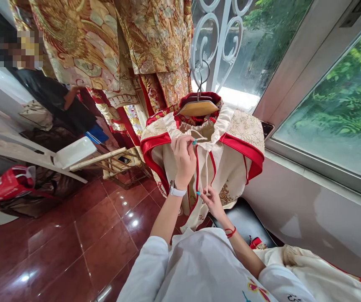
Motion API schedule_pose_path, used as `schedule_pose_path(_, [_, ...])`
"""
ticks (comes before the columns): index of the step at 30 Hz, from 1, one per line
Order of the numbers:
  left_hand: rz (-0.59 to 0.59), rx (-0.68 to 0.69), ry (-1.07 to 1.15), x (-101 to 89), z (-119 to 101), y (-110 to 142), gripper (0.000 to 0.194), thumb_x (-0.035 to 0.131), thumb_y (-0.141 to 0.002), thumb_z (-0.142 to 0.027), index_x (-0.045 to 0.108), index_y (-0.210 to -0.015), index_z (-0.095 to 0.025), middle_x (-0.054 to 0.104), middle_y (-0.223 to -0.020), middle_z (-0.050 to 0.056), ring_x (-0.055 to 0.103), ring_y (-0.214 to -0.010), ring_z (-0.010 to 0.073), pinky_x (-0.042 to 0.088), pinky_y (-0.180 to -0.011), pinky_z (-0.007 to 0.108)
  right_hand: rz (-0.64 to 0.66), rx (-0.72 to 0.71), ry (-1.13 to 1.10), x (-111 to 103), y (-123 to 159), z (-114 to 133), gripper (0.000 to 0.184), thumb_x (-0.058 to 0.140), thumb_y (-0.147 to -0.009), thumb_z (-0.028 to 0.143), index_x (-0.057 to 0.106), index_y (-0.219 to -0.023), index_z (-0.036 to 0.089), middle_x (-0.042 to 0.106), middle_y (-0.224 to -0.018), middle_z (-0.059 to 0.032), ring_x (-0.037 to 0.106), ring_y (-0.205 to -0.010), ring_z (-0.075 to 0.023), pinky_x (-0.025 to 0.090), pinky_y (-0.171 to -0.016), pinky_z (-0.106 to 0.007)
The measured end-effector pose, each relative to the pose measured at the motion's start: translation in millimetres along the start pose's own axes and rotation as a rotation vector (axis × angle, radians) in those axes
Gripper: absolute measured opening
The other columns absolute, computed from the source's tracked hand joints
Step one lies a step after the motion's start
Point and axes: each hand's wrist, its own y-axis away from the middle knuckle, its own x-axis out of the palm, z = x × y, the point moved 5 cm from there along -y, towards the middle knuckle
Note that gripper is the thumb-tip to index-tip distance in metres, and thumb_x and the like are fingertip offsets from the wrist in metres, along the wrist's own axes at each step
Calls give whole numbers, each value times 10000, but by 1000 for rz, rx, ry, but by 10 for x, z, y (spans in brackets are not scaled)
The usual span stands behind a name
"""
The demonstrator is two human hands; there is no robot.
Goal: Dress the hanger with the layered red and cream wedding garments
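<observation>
In front of me a cream garment (pixel 241 126) with gold embroidery and red trim hangs on a wooden hanger (pixel 199 108), hooked to a white metal scroll grille. A white drawstring (pixel 207 167) comes out of its gathered neckline and hangs down the front. My left hand (pixel 185 157) is closed at the left side of the neckline, its fingertips pinching near one end of the cord. Lower down, my right hand (pixel 212 201) pinches the hanging end of the drawstring between thumb and fingers.
Gold and red embroidered robes (pixel 89 46) hang at the upper left. A bamboo rack (pixel 120 161) stands on the red tiled floor. A black seat (pixel 243 222) is beneath the garment, beside the window wall. Another person (pixel 54 96) is at the far left.
</observation>
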Motion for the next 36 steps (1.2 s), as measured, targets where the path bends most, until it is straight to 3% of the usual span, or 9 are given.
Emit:
schedule_pose_path(4, [55,-26,39,36,60,153,176,432,-1031,-204,591,-958,-227,685,-961,53,590,-949,203,476,-883,348,51,4,50,-4,73,-122,404,632,-861,563,467,-744,214,480,-739,13,441,-659,-128,404,-583,-244])
schedule_pose_path(15, [36,-91,106,54,195,329,141,477,-1024,-241,615,-1008,-216,682,-990,66,643,-942,181,531,-863,332,-17,26,3,-92,-21,-225,515,701,-769,669,466,-699,216,464,-684,24,425,-619,-125,412,-570,-255])
schedule_pose_path(22, [81,-359,201,-16,248,1175,246,489,-1015,-263,523,-1252,-208,614,-1153,105,634,-892,145,542,-818,293,-83,76,-53,-181,-29,-363,564,721,-709,717,474,-673,211,476,-634,34,411,-578,-113,396,-520,-237])
schedule_pose_path(26, [357,-414,240,-173,126,1803,170,455,-988,-178,578,-1101,-210,621,-980,59,628,-865,152,533,-779,279,-58,4,106,-395,-139,-225,416,661,-815,604,609,-829,191,625,-752,-24,541,-663,-155,470,-622,-283])
schedule_pose_path(28, [449,-416,225,-333,164,1958,169,445,-967,-144,588,-1029,-210,628,-952,54,637,-859,157,533,-758,279,-222,-107,196,-680,-179,-18,357,624,-860,521,635,-995,191,673,-919,-75,613,-791,-197,519,-721,-337])
schedule_pose_path(30, [488,-393,188,-519,265,1894,150,469,-952,-141,593,-1001,-212,634,-932,47,638,-837,157,530,-746,280,-576,-275,320,-1101,-186,298,356,624,-864,465,609,-1101,198,655,-1052,-116,626,-929,-240,538,-810,-401])
schedule_pose_path(32, [488,-306,155,-689,383,1594,109,517,-945,-174,605,-995,-214,641,-923,39,634,-832,160,526,-754,287,-897,-451,513,-1488,-210,663,463,690,-815,444,577,-1192,200,609,-1189,-158,585,-1109,-302,513,-937,-498])
schedule_pose_path(34, [363,-197,89,-862,532,1098,81,552,-944,-223,616,-993,-212,645,-950,46,626,-877,176,522,-798,314,-947,-574,736,-1744,-388,990,664,757,-749,435,528,-1327,202,513,-1387,-195,455,-1330,-378,384,-1099,-617])
schedule_pose_path(36, [141,-137,-35,-1023,734,524,113,561,-945,-260,617,-1024,-202,641,-986,63,609,-923,197,511,-854,355,-801,-637,850,-1908,-670,1234,713,709,-781,398,472,-1431,225,401,-1538,-177,337,-1451,-395,277,-1172,-657])
